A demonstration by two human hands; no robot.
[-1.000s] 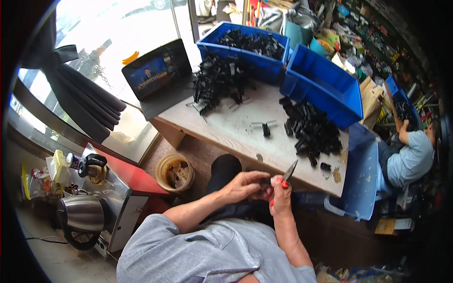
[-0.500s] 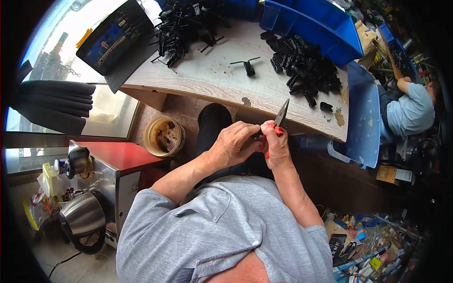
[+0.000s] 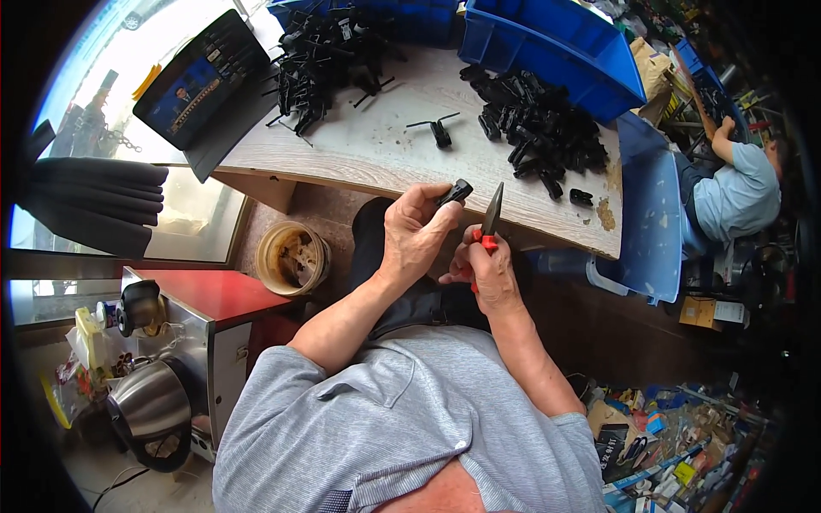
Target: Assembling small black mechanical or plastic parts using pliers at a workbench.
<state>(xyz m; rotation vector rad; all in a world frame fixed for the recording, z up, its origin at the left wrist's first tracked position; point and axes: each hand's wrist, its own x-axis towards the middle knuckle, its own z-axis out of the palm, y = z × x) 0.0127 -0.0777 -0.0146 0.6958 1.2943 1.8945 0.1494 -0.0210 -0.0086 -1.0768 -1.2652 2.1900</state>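
My left hand (image 3: pixel 412 232) is raised near the table's front edge, pinching a small black plastic part (image 3: pixel 456 192) between thumb and fingers. Beside it, my right hand (image 3: pixel 489 269) is wrapped round the red handles of pliers (image 3: pixel 492 214) whose long pointed jaws aim up and away from me. The jaws stand apart from the black part. Beyond my hands, a similar black part with a thin rod (image 3: pixel 440 132) lies alone on the table. Another single black part (image 3: pixel 581 197) lies near the right corner.
On the pale worktable (image 3: pixel 359 154) are a left heap of black parts with rods (image 3: pixel 321 73) and a right heap of black parts (image 3: pixel 547 128). Blue bins (image 3: pixel 556 60) stand behind; a tablet (image 3: pixel 201 90) is at left. A bucket (image 3: pixel 292 256) sits below. Another person (image 3: pixel 731 192) works at right.
My hands have moved apart. The left has lifted the black part up toward the table, bringing it into clear sight, while the right has shifted slightly left and down with the pliers.
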